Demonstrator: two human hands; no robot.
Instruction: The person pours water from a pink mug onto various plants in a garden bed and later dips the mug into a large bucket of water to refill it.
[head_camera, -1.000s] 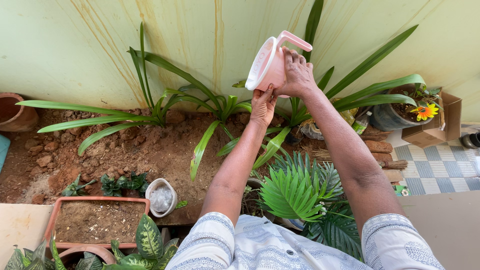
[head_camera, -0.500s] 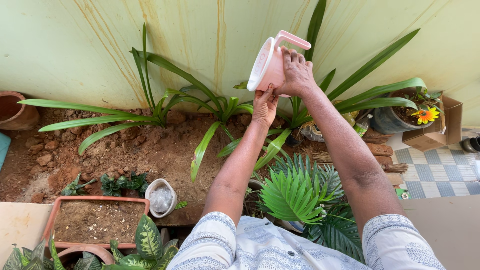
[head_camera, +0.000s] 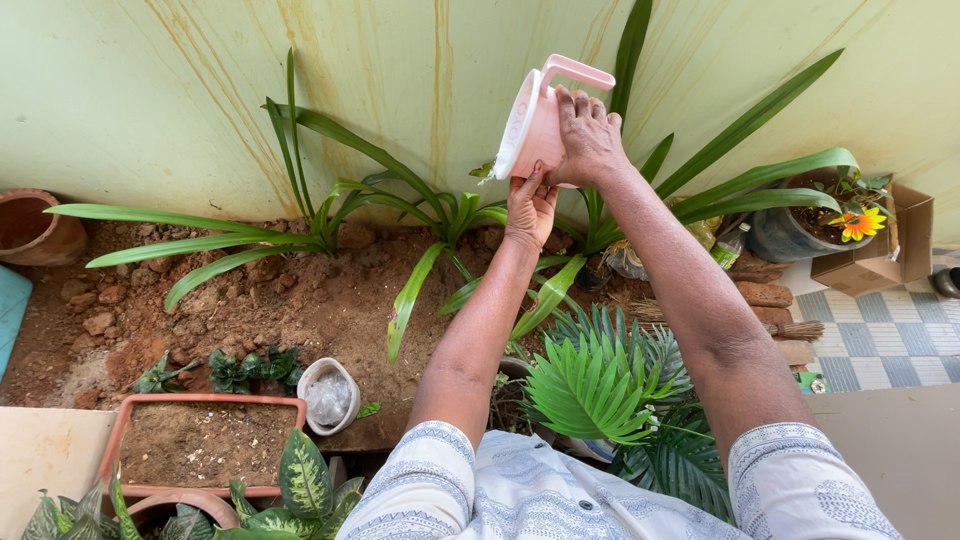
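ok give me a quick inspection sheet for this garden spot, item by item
surface: soil bed of loose red-brown earth with clods, against a stained green wall
job's things: pink jug, tipped on its side, mouth facing left, handle up
clutter: rectangular planter filled with soil; small white pot; clay pot; bottle; cardboard box
hands: right hand grips the jug's body; left hand touches its lower edge with the fingertips
cables: nothing seen
surroundings: long-leaved plants along the wall; palm near the person; orange flower in a dark pot; checked tiles at right
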